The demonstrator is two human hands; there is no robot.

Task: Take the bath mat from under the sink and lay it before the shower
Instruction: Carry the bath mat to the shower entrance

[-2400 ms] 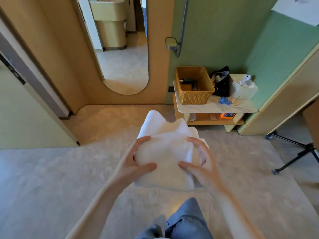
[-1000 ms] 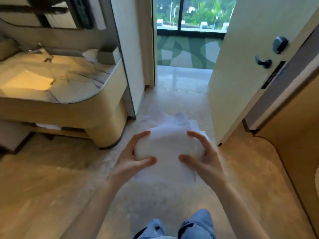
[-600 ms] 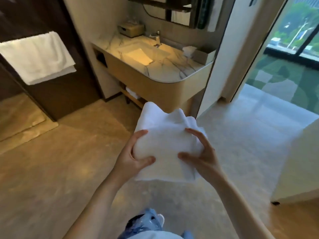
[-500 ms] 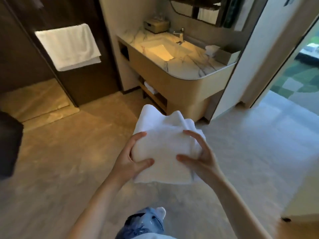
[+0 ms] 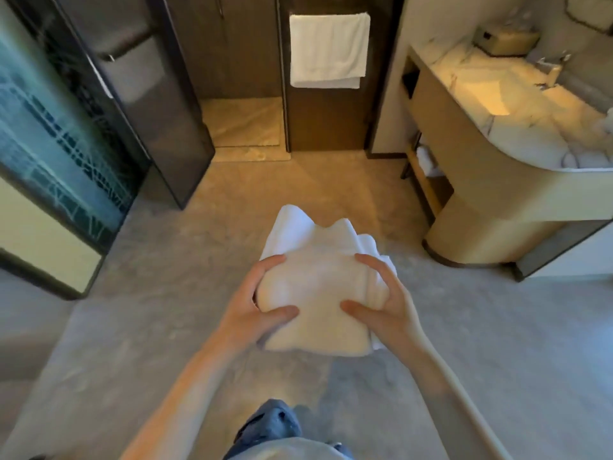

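Turned from the doorway to face the shower (image 5: 245, 124) dead ahead, sink (image 5: 497, 94) now off right. Folded mat (image 5: 315, 277) gripped between left hand (image 5: 255, 310) and right hand (image 5: 388, 310), carried above floor (image 5: 132, 327). Fetching apparently done; unfolding and laying not yet begun.

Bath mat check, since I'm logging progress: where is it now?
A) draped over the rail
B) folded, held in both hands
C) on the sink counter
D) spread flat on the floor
B: the folded white bath mat is gripped between the left hand and right hand, above the floor.
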